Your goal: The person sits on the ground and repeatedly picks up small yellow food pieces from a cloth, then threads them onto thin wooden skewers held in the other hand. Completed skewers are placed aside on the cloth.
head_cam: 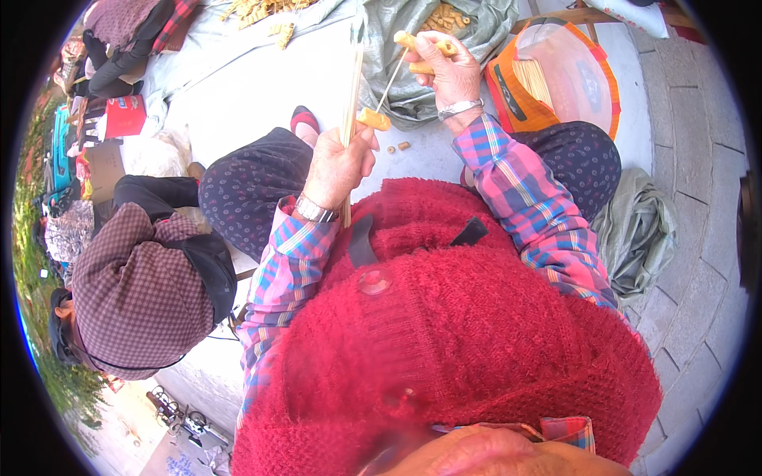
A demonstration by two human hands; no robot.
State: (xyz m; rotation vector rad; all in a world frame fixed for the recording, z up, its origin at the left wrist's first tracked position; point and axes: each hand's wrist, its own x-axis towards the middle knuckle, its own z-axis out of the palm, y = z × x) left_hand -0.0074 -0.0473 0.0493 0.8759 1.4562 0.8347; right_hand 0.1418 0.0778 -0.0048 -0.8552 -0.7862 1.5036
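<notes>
My left hand [340, 159] grips a bundle of thin wooden skewers [351, 89] that stands up past the fingers. By its thumb a tan tubular piece [374, 119] sits on the lower end of one slanting skewer [393, 80]. Up and to the right, my right hand [447, 71] holds several more tan tubular pieces [405, 40] between its fingers, close to that skewer's upper end. Behind the right hand lies an open woven plastic sack [399, 98] with a heap of the same pieces [446, 18] inside.
Two small loose pieces [404, 145] lie on the pale ground sheet [238, 77]. An orange-rimmed bag [506, 98] with skewers stands by my right knee. A crumpled sack [637, 232] lies at right. A person in a checked top [143, 285] sits close at left; a red box [125, 115] stands beyond.
</notes>
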